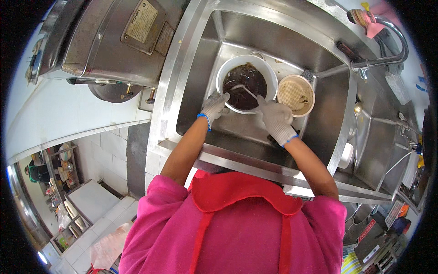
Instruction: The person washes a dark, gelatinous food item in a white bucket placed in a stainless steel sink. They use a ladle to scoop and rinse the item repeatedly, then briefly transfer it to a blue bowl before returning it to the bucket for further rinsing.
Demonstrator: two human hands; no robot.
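A round white bucket [272, 82] stands in a stainless steel sink [232, 125], partly filled with dark brown liquid [246, 77]. My left hand [215, 107], in a pale knitted glove with a blue cuff, grips its near-left rim. In my right hand [276, 118], gloved the same way, is the handle of a light-coloured spoon or ladle [250, 93]. Its curved end reaches into the bucket, over or in the liquid; how deep I cannot tell. Just right of the bucket sits a cream plastic basket [294, 92] with a mesh-patterned bottom and dark scraps inside.
A dark scouring pad [307, 75] lies behind the basket. The curved metal faucet [398, 56] arches over the sink's right side. Another steel sink [373, 147] adjoins on the right. Left of the sink stands a steel appliance [113, 37]. A person [39, 173] is far off at left.
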